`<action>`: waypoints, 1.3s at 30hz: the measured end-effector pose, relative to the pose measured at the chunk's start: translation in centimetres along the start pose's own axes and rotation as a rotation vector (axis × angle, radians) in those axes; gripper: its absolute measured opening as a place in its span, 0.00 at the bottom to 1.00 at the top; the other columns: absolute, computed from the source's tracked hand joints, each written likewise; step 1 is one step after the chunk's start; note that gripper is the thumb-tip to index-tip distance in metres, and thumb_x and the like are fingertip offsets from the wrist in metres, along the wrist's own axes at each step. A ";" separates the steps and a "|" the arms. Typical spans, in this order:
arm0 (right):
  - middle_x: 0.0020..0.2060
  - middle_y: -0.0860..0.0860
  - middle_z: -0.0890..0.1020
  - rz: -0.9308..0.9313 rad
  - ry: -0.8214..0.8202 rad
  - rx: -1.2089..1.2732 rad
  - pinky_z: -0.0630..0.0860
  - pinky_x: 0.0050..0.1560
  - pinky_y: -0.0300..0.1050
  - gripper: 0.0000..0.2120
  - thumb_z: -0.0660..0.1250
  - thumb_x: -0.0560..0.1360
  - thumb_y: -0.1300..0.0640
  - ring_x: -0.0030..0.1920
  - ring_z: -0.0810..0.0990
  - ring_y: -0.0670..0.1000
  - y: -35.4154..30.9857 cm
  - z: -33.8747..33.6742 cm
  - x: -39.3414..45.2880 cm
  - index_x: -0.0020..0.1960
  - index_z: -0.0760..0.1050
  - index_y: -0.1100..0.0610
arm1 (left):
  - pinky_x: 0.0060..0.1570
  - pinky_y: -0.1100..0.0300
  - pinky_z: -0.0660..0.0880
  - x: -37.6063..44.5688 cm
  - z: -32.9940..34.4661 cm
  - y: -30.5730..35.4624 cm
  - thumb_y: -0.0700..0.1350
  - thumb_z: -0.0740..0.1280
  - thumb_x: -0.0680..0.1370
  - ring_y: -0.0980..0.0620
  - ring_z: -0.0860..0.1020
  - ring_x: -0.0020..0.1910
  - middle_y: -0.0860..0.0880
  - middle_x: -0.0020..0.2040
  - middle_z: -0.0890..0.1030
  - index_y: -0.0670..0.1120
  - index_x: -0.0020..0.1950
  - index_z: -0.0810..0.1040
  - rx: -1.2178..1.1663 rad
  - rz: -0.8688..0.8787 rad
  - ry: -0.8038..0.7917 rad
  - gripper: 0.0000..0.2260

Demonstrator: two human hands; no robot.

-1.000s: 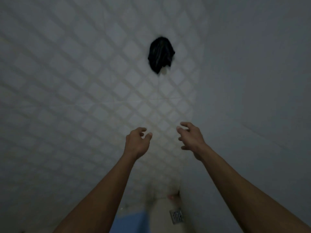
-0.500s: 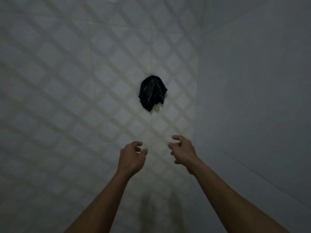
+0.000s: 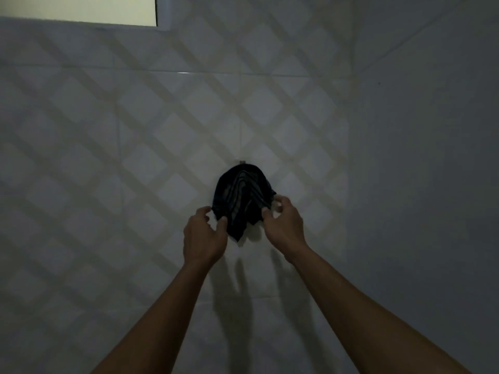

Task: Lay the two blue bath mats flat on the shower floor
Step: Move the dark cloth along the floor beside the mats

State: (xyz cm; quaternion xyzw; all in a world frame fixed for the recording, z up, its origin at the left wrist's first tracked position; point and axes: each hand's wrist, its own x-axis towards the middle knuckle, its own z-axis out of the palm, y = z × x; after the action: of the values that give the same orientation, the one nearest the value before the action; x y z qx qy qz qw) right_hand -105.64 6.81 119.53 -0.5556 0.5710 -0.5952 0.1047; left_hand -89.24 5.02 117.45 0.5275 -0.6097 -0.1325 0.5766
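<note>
wall [image 3: 135, 157]: tiled, diamond pattern | hook [image 3: 243, 161]: on wall | cloth [image 3: 243, 201]: dark, striped, hanging from hook

Both forearms and hands [image 3: 205, 236] are bare, sleeveless.

Dim, grey-blue cast overall; grain in the dark areas. Brightest patch is the window [image 3: 78, 9] at top left, pale yellow-green, blown flat. Small glint on the wall [image 3: 108, 130] along a tile joint near top centre. Forearms throw long soft shadows down the tiles below the hands, so light comes from behind the camera. Dark cloth [image 3: 243, 195] shows faint stripes only. Wide-angle bending of tile lines toward the edges. Focus acceptable, slightly soft.
</note>
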 end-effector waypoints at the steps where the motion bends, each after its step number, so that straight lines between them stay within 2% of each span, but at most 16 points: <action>1: 0.68 0.55 0.71 -0.014 0.026 0.005 0.73 0.64 0.49 0.24 0.63 0.80 0.50 0.66 0.73 0.56 0.0 0.5 1.3 0.75 0.64 0.51 | 0.63 0.46 0.75 1.2 0.6 0.2 0.55 0.67 0.80 0.43 0.76 0.64 0.42 0.67 0.76 0.47 0.75 0.68 0.007 0.013 0.026 0.26; 4: 0.75 0.53 0.61 -0.031 0.044 -0.007 0.67 0.70 0.53 0.28 0.60 0.82 0.47 0.73 0.65 0.58 0.0 1.9 4.3 0.79 0.56 0.47 | 0.67 0.47 0.71 4.3 1.8 0.9 0.55 0.64 0.82 0.41 0.72 0.69 0.41 0.72 0.70 0.46 0.79 0.63 0.060 0.037 0.077 0.28; 6: 0.76 0.52 0.58 -0.032 0.057 -0.029 0.65 0.69 0.52 0.28 0.58 0.82 0.46 0.74 0.61 0.58 0.2 2.4 5.7 0.80 0.53 0.46 | 0.68 0.48 0.68 5.9 2.3 1.4 0.55 0.62 0.83 0.40 0.70 0.71 0.41 0.73 0.69 0.46 0.80 0.61 0.088 0.047 0.086 0.28; 8: 0.75 0.53 0.60 -0.016 0.085 -0.023 0.66 0.67 0.52 0.27 0.57 0.83 0.46 0.73 0.62 0.57 0.4 2.9 6.5 0.79 0.54 0.46 | 0.66 0.47 0.69 6.9 2.8 1.4 0.56 0.61 0.83 0.39 0.70 0.70 0.40 0.72 0.70 0.46 0.78 0.63 0.104 0.049 0.096 0.26; 12: 0.67 0.54 0.71 -0.044 0.141 0.025 0.69 0.61 0.49 0.19 0.57 0.83 0.45 0.66 0.70 0.57 0.9 4.2 7.3 0.72 0.65 0.49 | 0.54 0.50 0.76 7.8 4.0 1.1 0.56 0.58 0.84 0.40 0.78 0.60 0.41 0.62 0.79 0.45 0.69 0.68 0.041 0.082 0.092 0.20; 15: 0.61 0.55 0.75 -0.073 0.168 0.006 0.70 0.57 0.47 0.15 0.58 0.82 0.46 0.62 0.73 0.57 0.9 4.9 7.8 0.64 0.70 0.53 | 0.46 0.55 0.72 8.2 4.7 0.9 0.54 0.58 0.84 0.42 0.79 0.54 0.43 0.56 0.80 0.44 0.62 0.70 0.022 0.094 0.114 0.14; 20: 0.60 0.56 0.76 -0.041 0.182 0.036 0.75 0.59 0.51 0.16 0.60 0.82 0.46 0.60 0.75 0.57 0.6 5.4 8.4 0.63 0.72 0.56 | 0.48 0.56 0.70 8.9 5.0 1.2 0.50 0.58 0.85 0.42 0.77 0.56 0.42 0.56 0.79 0.41 0.60 0.72 -0.037 0.038 0.096 0.13; 24: 0.60 0.55 0.72 -0.071 0.233 0.062 0.67 0.51 0.41 0.15 0.58 0.83 0.49 0.58 0.74 0.55 -0.2 4.8 8.2 0.63 0.70 0.58 | 0.52 0.56 0.67 8.7 4.6 2.1 0.49 0.55 0.86 0.43 0.74 0.58 0.42 0.59 0.75 0.42 0.60 0.71 -0.111 0.041 0.142 0.12; 27: 0.55 0.54 0.76 -0.123 0.263 0.098 0.72 0.52 0.46 0.12 0.56 0.83 0.50 0.55 0.76 0.56 -0.9 4.8 7.8 0.61 0.68 0.56 | 0.47 0.54 0.67 8.4 4.3 2.8 0.51 0.52 0.86 0.44 0.75 0.50 0.45 0.52 0.75 0.47 0.57 0.65 -0.141 0.031 0.195 0.09; 31: 0.45 0.51 0.79 -0.132 0.298 0.128 0.76 0.45 0.51 0.07 0.53 0.84 0.49 0.45 0.79 0.55 -1.6 5.0 7.0 0.57 0.64 0.52 | 0.43 0.53 0.66 7.8 3.7 3.2 0.52 0.49 0.86 0.45 0.71 0.41 0.48 0.44 0.73 0.47 0.59 0.64 -0.113 0.007 0.257 0.10; 35: 0.43 0.54 0.80 -0.143 0.341 0.106 0.76 0.41 0.54 0.07 0.51 0.84 0.47 0.42 0.79 0.57 -0.8 6.0 5.7 0.56 0.62 0.48 | 0.41 0.52 0.67 6.7 3.6 2.0 0.54 0.48 0.86 0.46 0.72 0.39 0.50 0.42 0.74 0.50 0.57 0.63 -0.073 0.054 0.289 0.10; 39: 0.46 0.51 0.81 -0.135 0.313 0.111 0.79 0.46 0.56 0.07 0.50 0.84 0.46 0.45 0.80 0.55 1.3 6.7 3.5 0.60 0.64 0.44 | 0.42 0.53 0.66 4.8 3.9 -0.2 0.56 0.48 0.86 0.47 0.71 0.40 0.51 0.44 0.75 0.51 0.58 0.66 -0.022 0.049 0.225 0.12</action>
State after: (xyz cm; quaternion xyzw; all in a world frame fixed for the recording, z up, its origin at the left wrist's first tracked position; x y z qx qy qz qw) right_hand -102.28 -0.02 118.59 -0.4868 0.5080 -0.7107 0.0050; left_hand -91.36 -0.65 118.87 0.5176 -0.5526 -0.0650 0.6500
